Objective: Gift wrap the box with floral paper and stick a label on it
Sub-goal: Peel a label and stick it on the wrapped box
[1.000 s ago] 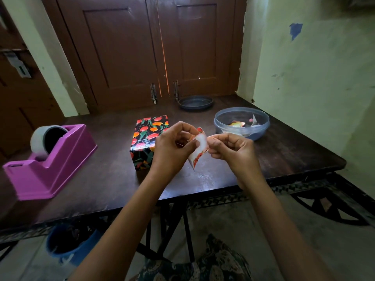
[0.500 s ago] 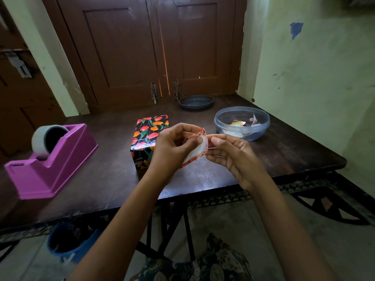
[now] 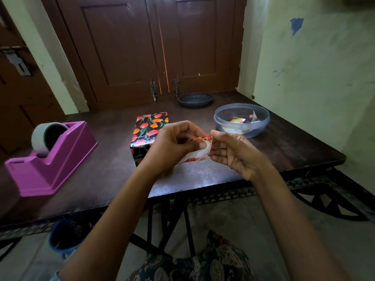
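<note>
A box wrapped in black paper with red and orange flowers [image 3: 149, 128] stands on the dark wooden table [image 3: 284, 147], partly hidden behind my left hand. My left hand [image 3: 172, 145] pinches a small white label with a red floral edge [image 3: 199, 152] between thumb and fingers, just in front of the box. My right hand [image 3: 233, 153] is beside it on the right, and its fingertips pinch the label's right edge. The label is bent and held above the table.
A purple tape dispenser [image 3: 50, 159] with a grey roll sits at the left. A clear plastic bowl [image 3: 242, 122] with paper scraps stands at the right, a dark shallow dish [image 3: 195, 99] at the back by the brown doors. A blue bucket [image 3: 65, 238] is under the table.
The label has turned from upright to lying flatter between my hands. My right hand's fingers have loosened and shifted slightly right; my left thumb now presses on the label.
</note>
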A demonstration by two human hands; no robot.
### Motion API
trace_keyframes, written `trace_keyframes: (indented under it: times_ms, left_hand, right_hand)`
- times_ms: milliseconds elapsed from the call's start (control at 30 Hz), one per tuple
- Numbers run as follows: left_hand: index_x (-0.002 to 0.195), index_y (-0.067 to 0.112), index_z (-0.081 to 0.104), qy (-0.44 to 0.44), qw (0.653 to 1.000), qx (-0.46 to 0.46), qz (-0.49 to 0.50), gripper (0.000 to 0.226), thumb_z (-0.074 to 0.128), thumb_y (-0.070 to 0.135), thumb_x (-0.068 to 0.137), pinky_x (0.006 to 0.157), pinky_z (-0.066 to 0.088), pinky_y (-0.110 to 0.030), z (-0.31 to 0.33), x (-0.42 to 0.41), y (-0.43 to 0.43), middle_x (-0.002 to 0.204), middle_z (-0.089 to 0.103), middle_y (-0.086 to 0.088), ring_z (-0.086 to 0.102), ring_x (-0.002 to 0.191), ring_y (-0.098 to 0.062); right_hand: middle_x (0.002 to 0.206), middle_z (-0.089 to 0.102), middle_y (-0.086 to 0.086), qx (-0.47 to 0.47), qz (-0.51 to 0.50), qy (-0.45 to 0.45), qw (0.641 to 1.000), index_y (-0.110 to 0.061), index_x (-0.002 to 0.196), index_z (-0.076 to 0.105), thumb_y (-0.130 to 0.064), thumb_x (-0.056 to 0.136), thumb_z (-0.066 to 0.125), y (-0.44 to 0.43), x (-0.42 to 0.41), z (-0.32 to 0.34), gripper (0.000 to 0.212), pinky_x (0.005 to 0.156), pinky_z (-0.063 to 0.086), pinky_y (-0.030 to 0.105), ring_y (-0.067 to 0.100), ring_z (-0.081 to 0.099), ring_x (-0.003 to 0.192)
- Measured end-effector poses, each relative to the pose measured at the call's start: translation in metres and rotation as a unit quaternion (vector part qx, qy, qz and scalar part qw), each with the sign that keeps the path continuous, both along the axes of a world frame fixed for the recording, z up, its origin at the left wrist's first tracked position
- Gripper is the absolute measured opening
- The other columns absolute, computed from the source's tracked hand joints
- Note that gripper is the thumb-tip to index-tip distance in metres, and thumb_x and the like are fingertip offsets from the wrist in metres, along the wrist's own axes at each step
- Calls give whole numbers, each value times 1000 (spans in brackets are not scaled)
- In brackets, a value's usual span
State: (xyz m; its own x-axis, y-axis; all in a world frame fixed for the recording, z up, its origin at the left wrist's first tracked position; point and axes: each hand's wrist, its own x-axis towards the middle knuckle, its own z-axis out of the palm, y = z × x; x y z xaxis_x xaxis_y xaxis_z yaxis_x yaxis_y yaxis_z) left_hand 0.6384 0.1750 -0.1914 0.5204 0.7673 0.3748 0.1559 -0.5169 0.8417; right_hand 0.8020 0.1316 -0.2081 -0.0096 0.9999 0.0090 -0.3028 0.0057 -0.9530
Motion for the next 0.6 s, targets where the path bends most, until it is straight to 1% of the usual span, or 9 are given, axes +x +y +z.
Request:
trace_keyframes:
  times_ms: [33,100,200,267,333,400,533,600]
  left_hand:
    - [85,12,67,3,1000,-3,-4,12,73,8,77,66,57,-26,1,0,0,75,72,-1,69,71,-15]
    - [85,12,64,4,1000,-13,-9,13,73,8,76,65,57,-26,2,-1,1,73,72,-1,69,70,-15]
    - [85,11,61,6,1000,-20,-9,16,74,9,76,64,56,-29,1,-1,1,73,72,-5,69,71,-20]
    - [86,10,60,12,1000,-17,-6,17,73,9,76,64,56,-33,1,-1,1,75,71,-9,69,72,-25]
    - [85,11,59,22,1000,-13,-3,17,74,9,76,68,56,-38,2,-1,1,77,71,-11,69,75,-29]
    - [84,14,59,35,999,-1,1,18,74,10,75,70,56,-41,2,-1,1,77,71,-11,69,76,-30]
    - [80,19,59,63,998,27,14,19,76,13,75,70,56,-42,4,0,0,76,71,-8,68,75,-28]
    - [79,21,59,68,997,32,15,19,76,13,75,68,57,-38,4,0,0,74,71,-5,69,72,-24]
  right_hand:
    - [69,69,5,-2,4,8,1000,-15,64,70,-22,82,61,0,1,0,22,57,55,19,12,65,60]
    - [69,68,6,-4,9,23,1000,-15,66,69,-21,81,61,1,2,-2,19,57,55,19,12,65,59]
    - [68,68,6,-1,7,31,999,-12,71,68,-20,74,64,0,1,-2,9,56,55,19,11,65,59]
    - [66,68,6,8,-5,14,1000,-10,72,67,-20,69,65,-1,1,-2,10,56,54,18,11,64,58]
    - [65,68,4,17,-20,-3,1000,-10,71,67,-15,77,64,-2,2,-1,8,55,54,17,10,64,57]
    - [64,68,3,26,-31,-27,999,-10,72,68,-13,84,60,-2,3,0,14,55,54,16,8,64,56]
    - [66,69,3,33,-28,-77,996,-8,79,68,-12,85,61,-2,4,2,10,56,54,16,8,64,58]
    - [68,69,4,32,-33,-84,995,-7,80,68,-14,86,60,-2,5,3,11,57,54,17,9,65,59]
